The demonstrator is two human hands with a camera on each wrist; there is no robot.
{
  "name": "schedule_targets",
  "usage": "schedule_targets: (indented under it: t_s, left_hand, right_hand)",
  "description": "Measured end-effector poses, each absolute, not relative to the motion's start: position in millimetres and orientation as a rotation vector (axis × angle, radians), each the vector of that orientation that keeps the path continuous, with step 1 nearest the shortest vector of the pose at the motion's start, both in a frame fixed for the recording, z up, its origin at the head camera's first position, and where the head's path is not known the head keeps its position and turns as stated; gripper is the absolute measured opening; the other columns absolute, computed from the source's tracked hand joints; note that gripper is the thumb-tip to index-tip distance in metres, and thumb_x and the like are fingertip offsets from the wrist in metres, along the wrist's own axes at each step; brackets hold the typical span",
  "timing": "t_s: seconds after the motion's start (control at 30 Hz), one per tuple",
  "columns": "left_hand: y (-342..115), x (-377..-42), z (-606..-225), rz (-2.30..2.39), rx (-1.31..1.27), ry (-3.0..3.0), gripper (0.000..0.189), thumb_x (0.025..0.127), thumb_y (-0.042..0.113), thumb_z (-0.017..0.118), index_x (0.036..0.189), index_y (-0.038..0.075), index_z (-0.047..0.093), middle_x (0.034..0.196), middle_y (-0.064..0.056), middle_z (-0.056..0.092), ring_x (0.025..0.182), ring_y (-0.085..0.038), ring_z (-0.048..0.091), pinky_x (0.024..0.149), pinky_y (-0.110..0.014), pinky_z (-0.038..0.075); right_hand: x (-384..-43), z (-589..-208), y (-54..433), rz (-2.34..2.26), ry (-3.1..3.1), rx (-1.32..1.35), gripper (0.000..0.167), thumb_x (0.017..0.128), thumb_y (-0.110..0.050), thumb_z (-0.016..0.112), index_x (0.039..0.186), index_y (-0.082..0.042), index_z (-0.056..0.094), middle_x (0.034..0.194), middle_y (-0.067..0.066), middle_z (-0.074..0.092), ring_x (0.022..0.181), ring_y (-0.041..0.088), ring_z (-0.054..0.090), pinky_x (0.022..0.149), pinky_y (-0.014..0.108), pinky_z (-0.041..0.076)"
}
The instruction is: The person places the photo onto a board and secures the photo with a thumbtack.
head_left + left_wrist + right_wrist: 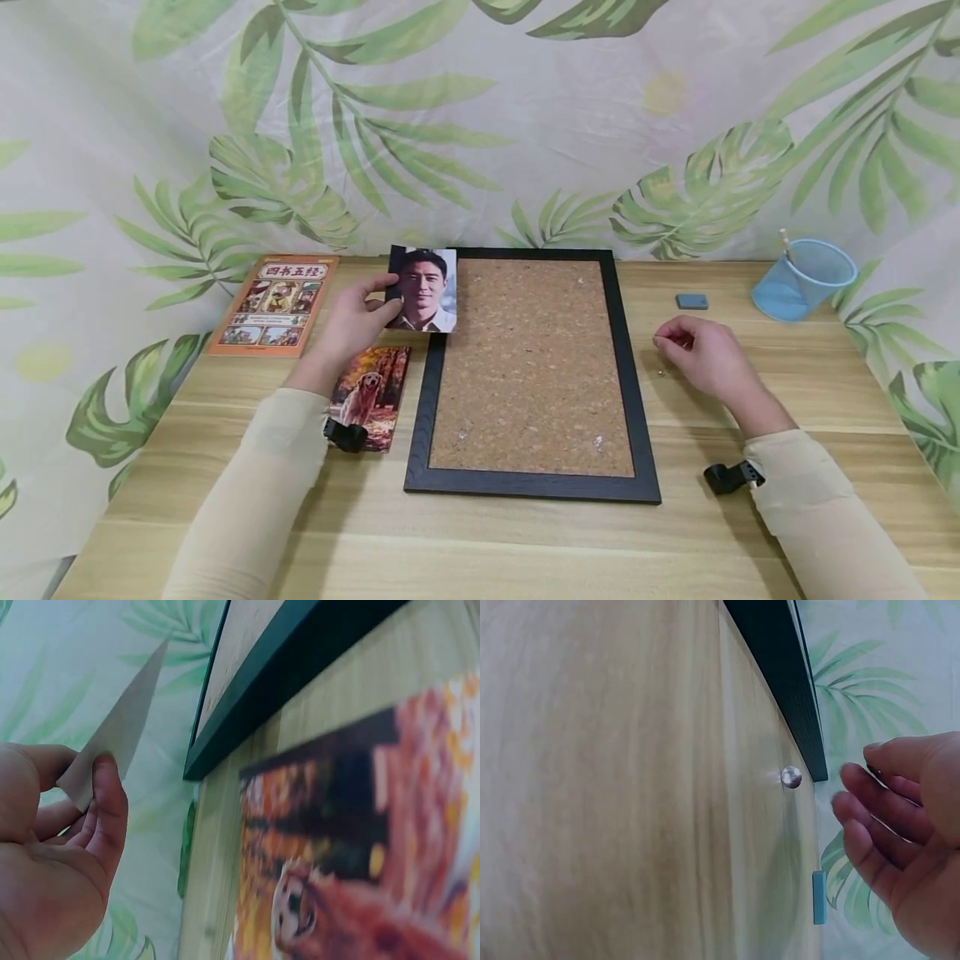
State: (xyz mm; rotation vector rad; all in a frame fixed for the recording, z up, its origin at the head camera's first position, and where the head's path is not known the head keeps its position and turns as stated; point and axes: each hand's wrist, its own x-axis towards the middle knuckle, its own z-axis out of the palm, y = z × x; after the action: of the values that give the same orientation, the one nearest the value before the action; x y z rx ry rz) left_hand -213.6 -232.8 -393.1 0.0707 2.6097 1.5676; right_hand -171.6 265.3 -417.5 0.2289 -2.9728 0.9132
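My left hand [357, 315] pinches a portrait photo [425, 292] by its left edge, held up over the upper left corner of a black-framed cork board [532, 367]. In the left wrist view the photo's pale back [124, 720] shows between thumb and fingers. Right of the board, my right hand [705, 354] hovers with loosely bent fingers; I see nothing between them. Close below its fingertips lies a small shiny push pin [791, 777] on the table. Several small, clear or silvery bits [599, 442] dot the cork.
A photo of a dog [382, 392] lies left of the board, partly under my left forearm. Behind it rests an orange comic-style book [273, 304]. A blue eraser-like block [692, 302] and a blue mesh pen cup [783, 292] stand at the back right. Leaf-patterned cloth hangs behind the table.
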Motion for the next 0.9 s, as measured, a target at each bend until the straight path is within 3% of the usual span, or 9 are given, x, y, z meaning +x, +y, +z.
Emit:
schedule_targets:
  t_s: [0.07,0.17,0.3,0.53,0.67,0.9]
  left_hand:
    - [-226.4,-214.8,-394.7,1.574,0.096,2.576,0.054,0.109,0.011,0.059,0.161,0.004,0.048,0.159,-0.022,0.053,0.075,-0.001,0.061,0.057,-0.023,0.045]
    - [-215.8,-217.5,-397.1,1.548,0.129,2.543,0.054,0.109,0.011,0.059,0.162,0.004,0.047,0.158,-0.021,0.053,0.074,0.000,0.060,0.058,-0.024,0.045]
    - [-198.8,-221.2,-399.7,1.518,0.190,2.513,0.056,0.109,0.010,0.059,0.162,0.003,0.046,0.162,-0.021,0.050,0.086,-0.001,0.064,0.064,-0.024,0.049]
    - [-164.5,-228.3,-402.1,1.463,0.285,2.453,0.059,0.107,0.008,0.061,0.163,0.001,0.043,0.153,-0.025,0.048,0.079,-0.009,0.061,0.068,-0.027,0.051]
    - [-146.8,-233.6,-403.3,1.424,0.282,2.426,0.060,0.107,0.009,0.062,0.163,0.003,0.043,0.151,-0.023,0.051,0.093,-0.017,0.067,0.075,-0.029,0.056]
    - [-123.2,-246.1,-407.5,1.301,0.368,2.467,0.060,0.106,0.008,0.063,0.162,-0.002,0.043,0.155,-0.025,0.055,0.121,-0.033,0.068,0.087,-0.034,0.060]
  right_hand:
    - [-171.0,-416.7,264.7,0.915,-2.963,0.236,0.016,0.106,-0.016,0.068,0.109,-0.002,0.075,0.097,0.014,0.076,0.087,0.025,0.064,0.076,0.036,0.051]
    - [-169.6,-415.5,263.8,0.918,-2.929,0.260,0.015,0.106,-0.015,0.069,0.109,-0.002,0.077,0.099,0.015,0.078,0.088,0.025,0.066,0.077,0.034,0.051]
    - [-167.8,-414.9,262.7,0.931,-2.857,0.308,0.015,0.105,-0.014,0.071,0.111,-0.002,0.079,0.101,0.015,0.080,0.088,0.024,0.067,0.075,0.026,0.051]
    - [-166.9,-418.2,259.9,1.020,-2.762,0.378,0.015,0.102,-0.012,0.075,0.112,-0.002,0.077,0.098,0.013,0.080,0.083,0.011,0.064,0.072,0.016,0.049]
    - [-166.7,-420.9,258.8,1.010,-2.763,0.394,0.010,0.101,-0.013,0.076,0.106,-0.005,0.077,0.093,0.009,0.079,0.081,0.005,0.062,0.072,0.017,0.049]
    - [-165.2,-420.7,256.1,0.996,-2.769,0.392,0.009,0.102,-0.016,0.077,0.102,-0.007,0.080,0.089,0.006,0.079,0.080,0.009,0.061,0.071,0.021,0.049]
